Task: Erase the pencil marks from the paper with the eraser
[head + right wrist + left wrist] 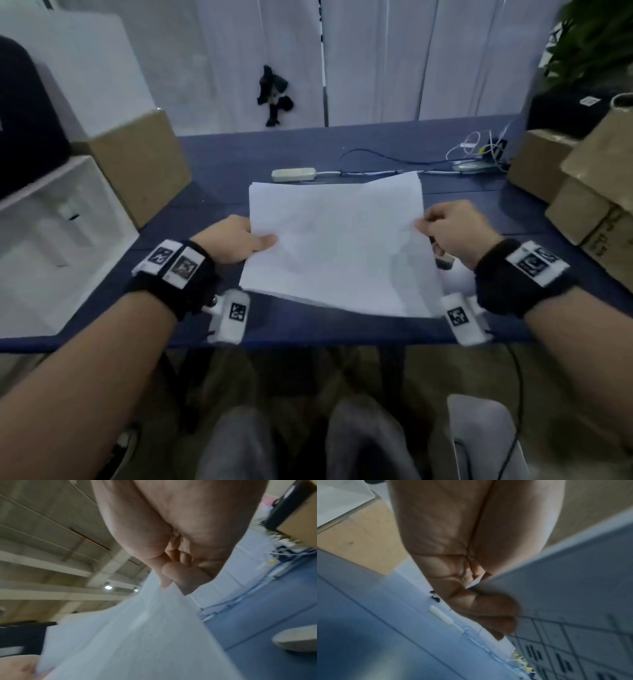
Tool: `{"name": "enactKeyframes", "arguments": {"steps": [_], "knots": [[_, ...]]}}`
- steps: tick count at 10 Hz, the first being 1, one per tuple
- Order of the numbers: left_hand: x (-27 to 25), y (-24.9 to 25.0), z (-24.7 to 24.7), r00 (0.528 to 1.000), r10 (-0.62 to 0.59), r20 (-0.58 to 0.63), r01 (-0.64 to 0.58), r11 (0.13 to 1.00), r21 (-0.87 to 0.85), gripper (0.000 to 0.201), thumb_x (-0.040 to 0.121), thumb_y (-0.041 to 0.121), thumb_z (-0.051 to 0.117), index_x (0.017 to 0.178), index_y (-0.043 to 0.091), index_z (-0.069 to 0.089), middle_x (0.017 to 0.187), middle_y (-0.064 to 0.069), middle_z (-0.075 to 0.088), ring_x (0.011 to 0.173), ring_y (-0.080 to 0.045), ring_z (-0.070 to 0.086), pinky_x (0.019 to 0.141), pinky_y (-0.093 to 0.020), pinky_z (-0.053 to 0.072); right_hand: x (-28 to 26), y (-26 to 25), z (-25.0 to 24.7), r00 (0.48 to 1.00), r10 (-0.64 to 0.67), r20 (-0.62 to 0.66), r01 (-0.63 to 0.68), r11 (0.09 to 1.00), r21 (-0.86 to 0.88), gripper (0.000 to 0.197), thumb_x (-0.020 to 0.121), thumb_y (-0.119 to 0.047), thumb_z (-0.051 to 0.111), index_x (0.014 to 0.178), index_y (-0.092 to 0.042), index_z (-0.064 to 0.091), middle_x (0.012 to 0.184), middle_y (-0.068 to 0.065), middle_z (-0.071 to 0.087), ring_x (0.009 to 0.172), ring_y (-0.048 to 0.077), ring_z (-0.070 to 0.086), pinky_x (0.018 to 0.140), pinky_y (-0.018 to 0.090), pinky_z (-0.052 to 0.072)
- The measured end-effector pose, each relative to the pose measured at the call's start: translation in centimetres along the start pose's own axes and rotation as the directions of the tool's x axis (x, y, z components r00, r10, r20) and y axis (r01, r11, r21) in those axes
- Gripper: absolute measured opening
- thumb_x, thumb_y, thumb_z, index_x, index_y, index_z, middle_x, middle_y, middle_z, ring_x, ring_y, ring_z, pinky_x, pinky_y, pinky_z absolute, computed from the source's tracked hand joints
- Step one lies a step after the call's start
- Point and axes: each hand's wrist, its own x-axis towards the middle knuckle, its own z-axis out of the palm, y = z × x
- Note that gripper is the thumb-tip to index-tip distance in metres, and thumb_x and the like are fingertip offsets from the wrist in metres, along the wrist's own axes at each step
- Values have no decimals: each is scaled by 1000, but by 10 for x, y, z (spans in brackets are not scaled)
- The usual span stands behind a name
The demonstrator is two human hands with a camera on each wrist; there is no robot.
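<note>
Any pencil marks on the sheet of paper (339, 243) are too faint to make out; the left hand (233, 245) is pinching its left edge, the right hand (455, 229) its right, each grip grasping it above the blue desk (239, 154).
</note>
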Motion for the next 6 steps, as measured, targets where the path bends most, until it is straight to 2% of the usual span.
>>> {"name": "enactKeyframes", "arguments": {"steps": [1, 2, 3, 4, 5, 6], "knots": [[72, -5, 13, 995, -67, -70, 65, 997, -31, 37, 88, 41, 72, 111, 13, 75, 112, 0, 72, 101, -20, 67, 93, -30, 49, 89, 25, 27, 995, 100, 4, -99, 991, -87, 15, 94, -13, 68, 82, -5, 69, 82, 20, 68, 66, 25, 60, 73, 41, 60], [118, -12, 34, 983, -135, -123, 138, 990, 17, 37, 86, 44, 73, 98, 10, 76, 99, -3, 74, 90, -22, 68, 80, -30, 52, 132, 45, 42, 982, 189, 28, -178, 958, -224, 7, 92, -19, 69, 91, -12, 67, 90, 11, 68, 80, 25, 63, 83, 40, 59], [148, -16, 52, 981, -150, -126, 172, 966, 191, 40, 86, 47, 70, 95, 8, 74, 95, -7, 73, 82, -23, 66, 71, -30, 51, 150, 53, 51, 975, 219, 17, -202, 925, -322, 10, 93, -22, 69, 90, -13, 66, 79, 9, 68, 68, 23, 64, 58, 28, 52], [166, -24, 61, 968, -215, -126, 244, 920, 307, 43, 84, 48, 72, 103, 10, 71, 101, -6, 72, 83, -22, 64, 71, -29, 51, 158, 56, 59, 955, 296, -4, -268, 858, -437, 24, 96, -30, 66, 86, -8, 65, 42, -1, 62, 41, 13, 60, 37, 19, 38], [177, -35, 62, 951, -263, -160, 299, 915, 272, 39, 81, 45, 72, 99, 11, 72, 92, -7, 72, 77, -24, 67, 67, -29, 55, 165, 55, 63, 938, 346, 6, -317, 868, -382, 23, 94, -26, 66, 84, -5, 65, 49, 3, 66, 32, 13, 61, 33, 14, 37], [185, -46, 60, 931, -312, -189, 342, 926, 161, 39, 79, 45, 71, 90, 7, 71, 80, -9, 72, 67, -27, 70, 67, -35, 62, 167, 53, 62, 942, 335, -32, -330, 900, -287, 20, 92, -19, 64, 85, 0, 64, 75, 13, 73, 43, 23, 68, 39, 22, 49]]}}
